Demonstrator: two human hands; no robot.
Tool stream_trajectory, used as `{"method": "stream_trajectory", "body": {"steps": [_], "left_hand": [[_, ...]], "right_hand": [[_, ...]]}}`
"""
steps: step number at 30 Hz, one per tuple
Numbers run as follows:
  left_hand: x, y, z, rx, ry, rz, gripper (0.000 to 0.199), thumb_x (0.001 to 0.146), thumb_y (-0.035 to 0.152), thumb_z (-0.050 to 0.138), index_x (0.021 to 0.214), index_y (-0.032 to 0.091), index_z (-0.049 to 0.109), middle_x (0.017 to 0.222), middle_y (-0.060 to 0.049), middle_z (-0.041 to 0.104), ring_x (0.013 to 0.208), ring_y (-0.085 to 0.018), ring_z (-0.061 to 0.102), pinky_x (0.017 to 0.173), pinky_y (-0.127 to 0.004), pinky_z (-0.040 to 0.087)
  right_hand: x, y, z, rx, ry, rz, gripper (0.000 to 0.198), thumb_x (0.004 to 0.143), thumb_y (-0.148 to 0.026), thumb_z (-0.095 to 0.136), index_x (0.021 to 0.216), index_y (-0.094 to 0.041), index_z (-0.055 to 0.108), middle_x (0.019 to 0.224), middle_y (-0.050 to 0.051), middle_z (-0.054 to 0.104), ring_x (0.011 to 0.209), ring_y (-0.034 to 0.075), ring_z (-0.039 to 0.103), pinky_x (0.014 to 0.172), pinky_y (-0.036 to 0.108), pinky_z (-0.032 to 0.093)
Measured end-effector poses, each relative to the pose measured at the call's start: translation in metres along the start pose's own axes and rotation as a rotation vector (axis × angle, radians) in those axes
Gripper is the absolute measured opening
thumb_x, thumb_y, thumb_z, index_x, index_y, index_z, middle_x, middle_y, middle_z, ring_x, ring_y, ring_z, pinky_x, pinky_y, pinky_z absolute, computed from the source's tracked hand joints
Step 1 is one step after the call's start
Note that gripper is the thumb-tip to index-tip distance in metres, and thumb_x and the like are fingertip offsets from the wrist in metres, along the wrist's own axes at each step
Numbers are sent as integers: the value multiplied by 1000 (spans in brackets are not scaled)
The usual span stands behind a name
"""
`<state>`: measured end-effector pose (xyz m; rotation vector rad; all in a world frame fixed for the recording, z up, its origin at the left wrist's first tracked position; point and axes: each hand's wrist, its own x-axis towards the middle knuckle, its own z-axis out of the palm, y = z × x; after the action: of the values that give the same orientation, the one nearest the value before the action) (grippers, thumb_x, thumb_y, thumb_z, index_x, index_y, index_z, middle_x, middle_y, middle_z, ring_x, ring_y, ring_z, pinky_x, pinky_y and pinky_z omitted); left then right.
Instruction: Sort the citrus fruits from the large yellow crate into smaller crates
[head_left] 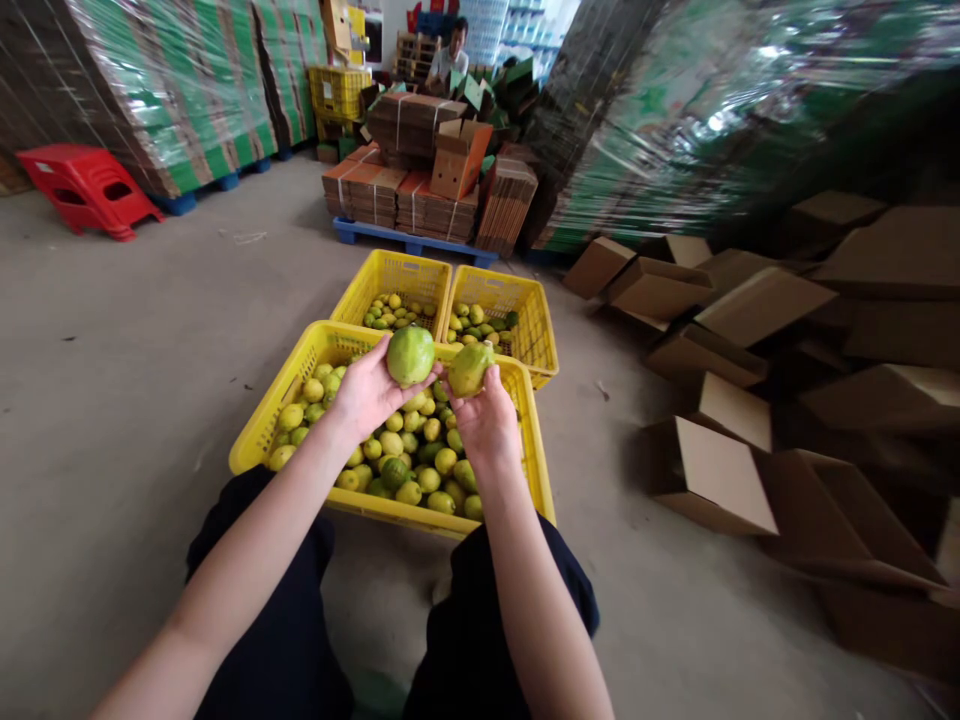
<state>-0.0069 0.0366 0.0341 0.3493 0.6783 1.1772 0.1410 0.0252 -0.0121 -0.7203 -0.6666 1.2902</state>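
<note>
Left hand (367, 392) cradled green fruit (411, 356) on fingers; right hand (487, 428) grasped yellowish fruit (469, 371) in fingers. Shallow left hold risked roll-off, bruising piled fruit (391, 443) in yellow crate (534, 455).

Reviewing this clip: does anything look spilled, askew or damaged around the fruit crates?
Mainly the open brown cardboard boxes on the right: they lie jumbled at differing angles, some overlapping, unlike the strapped brown cardboard bundles stacked behind the yellow plastic crates. None of the round green and yellow fruit looks spilled.
</note>
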Motion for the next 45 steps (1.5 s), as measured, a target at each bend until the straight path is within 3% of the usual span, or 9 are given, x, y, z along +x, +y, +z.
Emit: {"method": "stream_trajectory", "body": {"steps": [3, 7, 11, 17, 25, 28, 33, 38, 45], "left_hand": [[1, -1, -1, 9, -3, -21, 31, 94, 41, 56, 105, 13, 65, 90, -9, 73, 82, -19, 72, 78, -30, 60], [1, -1, -3, 75, -31, 21, 24, 84, 35, 70, 94, 14, 65, 84, -4, 72, 67, -10, 68, 65, -19, 57], [1, 0, -5, 126, -15, 8, 40, 83, 53, 66, 92, 14, 66, 80, -5, 70, 55, -9, 60, 51, -20, 51], [4, -1, -6, 114, -29, 123, 44, 83, 60, 62, 87, 17, 68, 80, -5, 69, 56, -9, 55, 51, -22, 48], [7, -2, -9, 100, -79, 8, 37, 92, 48, 55, 97, 14, 69, 89, -10, 74, 74, -17, 69, 63, -25, 55], [5, -2, -6, 67, -62, -5, 38, 92, 48, 54, 93, 14, 69, 85, -9, 74, 69, -15, 68, 59, -23, 54], [5, -4, -6, 102, -46, 37, 29, 84, 42, 67, 92, 15, 68, 80, -5, 72, 58, -8, 60, 51, -16, 48], [7, -9, -8, 181, -75, 89, 48, 79, 61, 61, 83, 14, 70, 73, -6, 70, 58, -10, 60, 53, -20, 49], [5, -15, -1, 216, -44, 149, 45, 72, 59, 67, 83, 15, 68, 74, -4, 69, 64, -12, 61, 60, -24, 50]], "right_hand": [[1, 0, 1, 26, -21, 110, 41, 80, -61, 67, 94, -22, 72, 89, 3, 78, 77, 20, 72, 75, 35, 61], [1, 1, 2, 5, -22, 181, 42, 83, -61, 63, 90, -21, 72, 85, 3, 77, 66, 18, 69, 65, 32, 59], [-3, -2, 4, 42, -61, 225, 35, 78, -56, 70, 87, -22, 72, 81, 0, 75, 63, 15, 65, 60, 29, 55], [-9, -9, 5, 56, -147, 222, 36, 77, -53, 72, 98, -23, 72, 80, -1, 71, 60, 14, 60, 54, 27, 48], [-6, -6, 4, 96, -174, 244, 40, 92, -59, 51, 89, -23, 68, 81, 4, 73, 49, 13, 49, 45, 28, 39], [-4, -7, 2, 137, -140, 270, 38, 96, -55, 47, 90, -23, 67, 82, 4, 73, 53, 13, 52, 47, 27, 43], [-3, -9, 0, 220, -48, 339, 32, 99, -44, 45, 92, -23, 68, 83, 3, 72, 78, 17, 66, 60, 27, 54], [-6, -16, 7, 299, -30, 384, 41, 103, -39, 33, 89, -21, 68, 83, 2, 72, 71, 14, 66, 52, 22, 51], [-8, -22, 7, 317, -98, 406, 38, 102, -41, 38, 91, -21, 68, 84, 3, 72, 74, 14, 66, 56, 22, 53]]}}
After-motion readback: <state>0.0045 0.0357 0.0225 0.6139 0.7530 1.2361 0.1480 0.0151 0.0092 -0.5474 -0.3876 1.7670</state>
